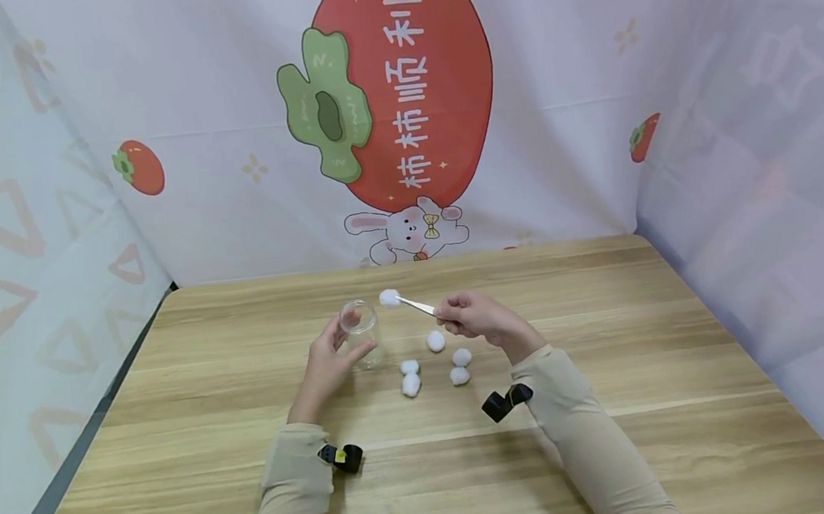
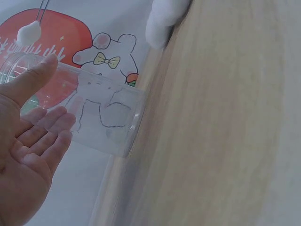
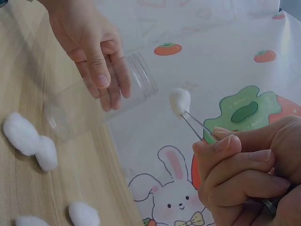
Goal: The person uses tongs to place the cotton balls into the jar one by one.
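Above the table (image 1: 176, 449), just beside the open mouth of the clear jar (image 1: 361, 332), a cotton ball (image 1: 389, 297) was clamped in the tips of the tweezers (image 1: 417, 306). The right hand (image 1: 474, 317) pinched the tweezers with curled fingers. The left hand (image 1: 328, 362) steadied the jar, thumb and fingers laid loosely round its wall.

Risk assessment: the hold on the ball looked shallow, at the very tips, so any slackening of the pinch would probably have released it outside the jar. The mouth was narrow relative to the ball; an off-centre approach could have snagged the rim and stripped the ball free. The light hold on the jar could have allowed it to tip if pushed.

Four further cotton balls (image 1: 435, 341) lay loose on the table between the hands, near the jar's base. A printed backdrop (image 1: 396, 108) stood behind. Nothing obstructed the path to the mouth.
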The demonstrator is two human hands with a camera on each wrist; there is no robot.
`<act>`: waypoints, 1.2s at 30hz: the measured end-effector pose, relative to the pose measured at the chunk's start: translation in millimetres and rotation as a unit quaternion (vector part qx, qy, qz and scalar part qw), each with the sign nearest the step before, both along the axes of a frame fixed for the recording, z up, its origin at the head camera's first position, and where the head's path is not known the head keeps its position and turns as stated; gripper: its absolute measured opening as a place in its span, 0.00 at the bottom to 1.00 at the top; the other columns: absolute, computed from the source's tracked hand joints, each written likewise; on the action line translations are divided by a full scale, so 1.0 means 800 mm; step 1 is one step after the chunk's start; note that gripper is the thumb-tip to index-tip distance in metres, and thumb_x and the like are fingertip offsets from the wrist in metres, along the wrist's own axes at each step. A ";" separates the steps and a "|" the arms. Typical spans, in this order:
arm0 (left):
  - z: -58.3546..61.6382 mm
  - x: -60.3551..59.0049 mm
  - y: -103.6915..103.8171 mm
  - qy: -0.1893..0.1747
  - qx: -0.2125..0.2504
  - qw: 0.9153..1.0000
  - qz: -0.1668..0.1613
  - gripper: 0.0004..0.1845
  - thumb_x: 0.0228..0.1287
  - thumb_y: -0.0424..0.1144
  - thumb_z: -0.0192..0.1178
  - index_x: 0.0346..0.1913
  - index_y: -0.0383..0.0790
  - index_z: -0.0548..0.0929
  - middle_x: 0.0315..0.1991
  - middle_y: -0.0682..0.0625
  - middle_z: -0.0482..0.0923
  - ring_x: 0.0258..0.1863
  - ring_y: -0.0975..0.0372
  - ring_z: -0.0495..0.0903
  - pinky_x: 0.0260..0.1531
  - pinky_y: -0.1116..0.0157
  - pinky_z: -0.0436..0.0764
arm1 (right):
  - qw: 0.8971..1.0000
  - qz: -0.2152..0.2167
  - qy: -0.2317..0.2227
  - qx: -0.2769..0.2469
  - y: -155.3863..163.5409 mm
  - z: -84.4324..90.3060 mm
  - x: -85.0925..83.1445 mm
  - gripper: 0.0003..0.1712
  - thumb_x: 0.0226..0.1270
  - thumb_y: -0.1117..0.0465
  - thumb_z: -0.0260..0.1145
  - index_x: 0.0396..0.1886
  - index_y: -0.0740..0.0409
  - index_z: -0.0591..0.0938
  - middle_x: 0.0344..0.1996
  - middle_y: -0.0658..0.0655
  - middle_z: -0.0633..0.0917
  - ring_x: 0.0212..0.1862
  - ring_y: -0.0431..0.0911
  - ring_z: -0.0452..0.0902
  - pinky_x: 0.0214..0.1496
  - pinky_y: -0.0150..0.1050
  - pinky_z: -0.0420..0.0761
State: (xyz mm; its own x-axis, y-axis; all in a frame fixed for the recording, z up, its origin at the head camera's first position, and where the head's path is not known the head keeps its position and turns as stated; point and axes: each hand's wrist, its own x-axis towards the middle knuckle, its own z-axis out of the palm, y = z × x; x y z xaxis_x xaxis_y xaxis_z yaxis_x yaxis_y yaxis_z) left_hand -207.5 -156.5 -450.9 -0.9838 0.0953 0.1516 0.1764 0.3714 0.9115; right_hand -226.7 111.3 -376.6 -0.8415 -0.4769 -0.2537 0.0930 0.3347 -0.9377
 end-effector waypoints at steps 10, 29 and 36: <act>-0.002 -0.001 0.000 -0.012 0.003 1.000 0.003 0.38 0.55 0.38 0.71 0.67 0.33 0.67 0.66 0.36 0.71 0.70 0.47 0.68 0.73 0.56 0.68 | 1.000 0.010 0.011 -0.005 -0.016 0.003 0.002 0.14 0.76 0.63 0.51 0.31 0.67 0.74 0.14 0.46 0.70 0.14 0.35 0.54 0.15 0.25 0.53; -0.004 0.001 0.000 -0.010 -0.004 1.000 0.003 0.39 0.55 0.39 0.70 0.68 0.32 0.65 0.67 0.36 0.70 0.70 0.46 0.67 0.73 0.57 0.68 | 1.000 0.014 -0.009 -0.015 -0.041 0.001 0.005 0.14 0.75 0.65 0.51 0.26 0.61 0.74 0.12 0.46 0.71 0.14 0.35 0.57 0.15 0.24 0.55; -0.005 0.001 0.000 -0.003 -0.005 1.000 0.001 0.40 0.56 0.39 0.70 0.69 0.32 0.64 0.68 0.35 0.68 0.69 0.45 0.68 0.72 0.55 0.69 | 1.000 0.016 -0.004 -0.008 -0.044 -0.003 0.004 0.14 0.75 0.64 0.52 0.32 0.70 0.74 0.13 0.46 0.71 0.14 0.35 0.56 0.15 0.24 0.55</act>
